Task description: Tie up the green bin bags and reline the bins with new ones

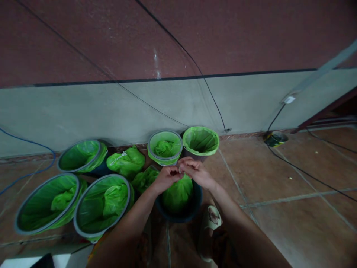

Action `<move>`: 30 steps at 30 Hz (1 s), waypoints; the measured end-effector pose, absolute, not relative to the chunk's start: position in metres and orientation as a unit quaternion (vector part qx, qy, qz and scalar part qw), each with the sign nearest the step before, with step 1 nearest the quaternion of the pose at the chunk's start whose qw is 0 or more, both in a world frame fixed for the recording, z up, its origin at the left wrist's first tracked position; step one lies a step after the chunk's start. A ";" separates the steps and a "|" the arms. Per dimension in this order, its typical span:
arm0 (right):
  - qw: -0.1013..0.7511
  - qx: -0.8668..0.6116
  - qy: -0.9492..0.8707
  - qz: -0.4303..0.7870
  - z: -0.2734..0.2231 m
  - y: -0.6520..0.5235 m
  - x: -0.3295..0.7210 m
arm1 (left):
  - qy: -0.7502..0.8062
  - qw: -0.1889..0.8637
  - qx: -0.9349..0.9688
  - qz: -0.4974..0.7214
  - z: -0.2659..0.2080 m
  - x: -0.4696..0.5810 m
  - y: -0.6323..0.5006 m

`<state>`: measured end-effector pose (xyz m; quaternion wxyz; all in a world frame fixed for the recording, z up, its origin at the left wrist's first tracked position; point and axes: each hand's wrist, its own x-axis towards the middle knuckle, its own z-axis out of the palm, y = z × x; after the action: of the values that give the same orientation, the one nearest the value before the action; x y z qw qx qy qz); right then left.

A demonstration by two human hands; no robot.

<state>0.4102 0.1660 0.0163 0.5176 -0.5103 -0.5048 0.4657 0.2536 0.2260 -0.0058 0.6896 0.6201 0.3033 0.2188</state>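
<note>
My left hand (167, 178) and my right hand (196, 172) meet above a dark bucket (198, 203), fingers closed in a pinch. Between them is the gathered top of a green bag (178, 195), which hangs down into the bucket. A small pale bit shows between the fingertips, too small to name. Just left of my left hand lies another bunched green bag (145, 179). Beyond my hands stand a grey-rimmed bin (150, 143) with green lining and a bin with a green liner (200, 139) folded over its rim.
Several grey-rimmed bins with green liners, including a near one (79, 223), stand at the left. A tied green bag (128, 162) sits among them. A blue cable (30, 141), a black cable (306, 173) and a small can (276, 139) lie by the wall. My slippered foot (213, 217) is beside the bucket.
</note>
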 end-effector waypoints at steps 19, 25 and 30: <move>0.297 -0.608 -0.556 0.482 0.004 0.161 0.418 | 0.428 0.655 0.541 0.310 -0.001 0.248 0.229; 0.285 -0.647 -0.571 0.419 -0.008 0.162 0.421 | 0.383 0.492 0.733 0.272 0.005 0.244 0.231; 0.338 -0.664 -0.545 0.385 -0.006 0.166 0.420 | 0.369 0.486 0.730 0.307 0.005 0.246 0.226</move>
<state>0.4200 0.1656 -0.0063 0.3378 -0.6637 -0.5455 0.3846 0.2458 0.2261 0.0053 0.4857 0.7304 0.3691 0.3072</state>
